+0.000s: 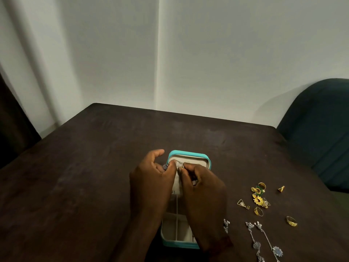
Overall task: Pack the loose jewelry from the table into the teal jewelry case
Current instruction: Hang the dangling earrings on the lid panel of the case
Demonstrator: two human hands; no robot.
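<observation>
Tangling looms: left hand (151, 173) and right hand (200, 178) each pinch one silver chain (179, 162) over one open teal case (188, 153); a slipped pinch could let it knot or miss. Rightward on the table (75, 167) lie at least three gold rings (258, 211), two triangle earrings (242, 203), two long silver drops (252, 233)
</observation>
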